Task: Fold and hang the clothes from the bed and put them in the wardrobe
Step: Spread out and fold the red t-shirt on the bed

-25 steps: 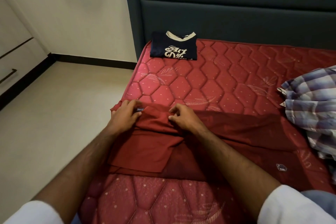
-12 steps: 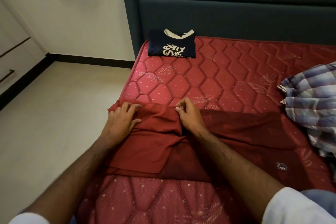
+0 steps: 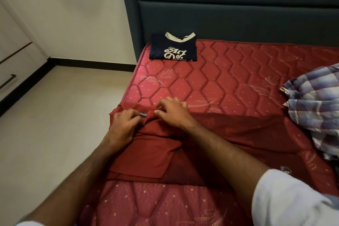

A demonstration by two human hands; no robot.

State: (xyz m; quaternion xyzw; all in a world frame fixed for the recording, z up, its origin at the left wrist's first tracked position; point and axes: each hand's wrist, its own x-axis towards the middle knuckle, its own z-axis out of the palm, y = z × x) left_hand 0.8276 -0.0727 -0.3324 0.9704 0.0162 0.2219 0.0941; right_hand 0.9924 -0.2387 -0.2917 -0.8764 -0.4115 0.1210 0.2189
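Red shirt (image 3: 146,154), both hands pinching collar

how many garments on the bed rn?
3. Navy T-shirt, folded, near the headboard. Dark red shirt, spread at the near edge under both hands. Checked shirt, crumpled at the right edge of view; more may lie out of frame there.

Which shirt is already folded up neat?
The dark blue shirt with white writing, by the headboard. The red shirt is half-folded; the checked shirt lies crumpled.
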